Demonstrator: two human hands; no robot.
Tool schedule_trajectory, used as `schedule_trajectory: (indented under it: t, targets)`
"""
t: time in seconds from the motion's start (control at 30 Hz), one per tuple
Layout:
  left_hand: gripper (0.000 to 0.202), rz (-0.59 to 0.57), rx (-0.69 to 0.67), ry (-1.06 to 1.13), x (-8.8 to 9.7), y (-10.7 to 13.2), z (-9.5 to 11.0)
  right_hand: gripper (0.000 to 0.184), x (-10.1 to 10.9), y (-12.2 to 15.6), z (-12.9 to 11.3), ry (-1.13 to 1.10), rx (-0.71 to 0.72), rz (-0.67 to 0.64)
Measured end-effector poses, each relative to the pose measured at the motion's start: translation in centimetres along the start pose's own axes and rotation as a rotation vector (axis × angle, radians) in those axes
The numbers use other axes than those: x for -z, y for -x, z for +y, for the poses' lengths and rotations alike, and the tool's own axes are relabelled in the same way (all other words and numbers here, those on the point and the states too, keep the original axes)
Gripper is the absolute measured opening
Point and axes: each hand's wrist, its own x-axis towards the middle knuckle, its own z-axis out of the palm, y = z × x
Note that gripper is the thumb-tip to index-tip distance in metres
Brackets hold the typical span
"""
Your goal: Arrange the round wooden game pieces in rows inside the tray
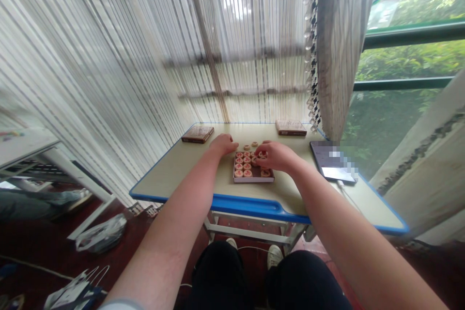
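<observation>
A shallow box [253, 180] on the desk in front of me holds round wooden Chinese chess pieces [247, 173] with red characters, set in rows. A dark bare patch of its floor [256, 171] shows near the front right. My right hand [273, 155] reaches over the box's right side, its thumb and fingers closed around a chess piece [254, 161]. At the far left corner of the box, my left hand [224, 144] is low over the desk, fingers slightly apart and nothing in them. Just behind the box lie two loose pieces, one chess piece [247, 147] nearer and another [255, 144] farther.
The desk [163, 179] has a blue edge. Two closed flat boxes stand at its back, a left box [198, 134] and a right box [290, 127]. A tablet [332, 162] with a white cable [343, 188] lies at the right. String curtains [247, 72] hang behind.
</observation>
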Motion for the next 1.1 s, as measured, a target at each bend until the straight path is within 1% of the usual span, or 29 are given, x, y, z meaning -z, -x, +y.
schedule_trajectory:
  t: [0.07, 0.13, 0.27, 0.3, 0.37, 0.43, 0.5, 0.53, 0.67, 0.73, 0.8, 0.87, 0.93, 1.03, 1.1]
  targets:
    - [0.038, -0.035, 0.024, 0.001, 0.1, 0.0, -0.1, 0.025, 0.2, 0.0, 0.2, -0.004, 0.000, 0.039]
    - [0.035, -0.063, 0.027, 0.002, 0.2, 0.0, -0.2, 0.024, 0.1, -0.1, 0.8, -0.002, -0.032, 0.100]
    - [0.031, -0.069, -0.005, 0.054, 0.3, 0.2, 0.0, 0.030, -1.2, -1.0, 2.8, 0.050, -0.181, 0.254]
    - [0.030, -0.067, -0.019, 0.083, 0.3, 0.3, 0.1, 0.034, -1.6, -1.3, 3.4, 0.068, -0.206, 0.263]
    - [0.029, -0.071, -0.043, 0.149, 0.4, 0.4, 0.2, 0.040, -2.6, -1.8, 4.5, 0.085, -0.212, 0.221]
    - [0.029, -0.070, -0.060, 0.217, 0.4, 0.5, 0.2, 0.039, -3.3, -2.2, 5.3, 0.076, -0.203, 0.130]
    - [0.029, -0.069, -0.069, 0.279, 0.4, 0.6, 0.3, 0.036, -3.6, -2.3, 5.6, 0.064, -0.218, 0.075]
    - [0.029, -0.074, -0.068, 0.303, 0.5, 0.6, 0.3, 0.035, -3.6, -2.4, 5.6, 0.064, -0.233, 0.074]
    - [0.028, -0.115, -0.052, 0.329, 0.5, 0.6, 0.3, 0.033, -2.9, -2.1, 5.3, 0.101, -0.303, 0.149]
    - [0.028, -0.121, -0.060, 0.311, 0.5, 0.5, 0.4, 0.030, -2.6, -2.1, 5.3, 0.097, -0.355, 0.133]
    - [0.028, -0.126, -0.084, 0.287, 0.5, 0.5, 0.5, 0.027, -2.4, -2.1, 5.3, 0.063, -0.382, 0.084]
    - [0.028, -0.146, -0.111, 0.269, 0.6, 0.6, 0.6, 0.025, -2.4, -2.1, 5.4, 0.022, -0.356, 0.049]
    - [0.029, -0.184, -0.130, 0.262, 0.6, 0.8, 0.8, 0.025, -2.3, -2.1, 5.3, -0.002, -0.311, 0.044]
    - [0.033, -0.229, -0.135, 0.253, 0.5, 1.1, 1.0, 0.028, -2.1, -1.8, 5.0, 0.000, -0.286, 0.091]
    - [0.035, -0.213, -0.124, 0.253, 0.3, 1.1, 1.1, 0.029, -1.9, -1.5, 4.9, 0.022, -0.300, 0.130]
